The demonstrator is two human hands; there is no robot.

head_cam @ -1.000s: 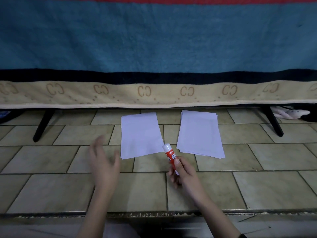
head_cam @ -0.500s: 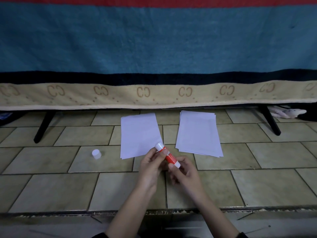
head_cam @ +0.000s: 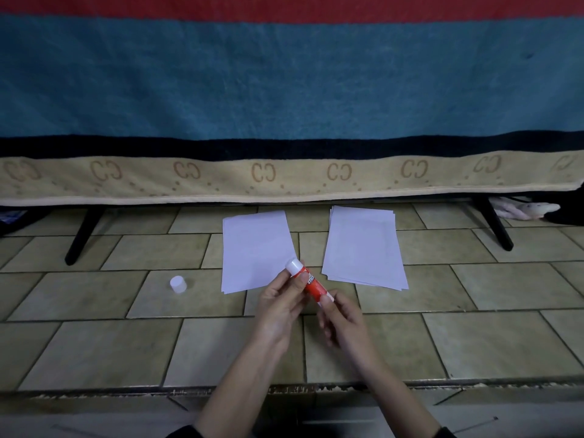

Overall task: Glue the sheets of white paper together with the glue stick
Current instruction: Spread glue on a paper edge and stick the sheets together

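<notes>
Both hands grasp the glue stick at centre frame: the left hand pinches its upper body, and the fingers of the right hand curl round its base. Its long axis slants toward the upper left, with the tip over the near right corner of the single white sheet. The paper stack lies to the right, and the cap sits on the floor at left.

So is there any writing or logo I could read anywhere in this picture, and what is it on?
"CC": mirrored letter pairs repeated along the beige band of the blanket.
"STICK", probably: white print on the red glue stick that both hands hold; partly covered and blurred, the rest unreadable.
Paper sheets, white cap: no text.
</notes>
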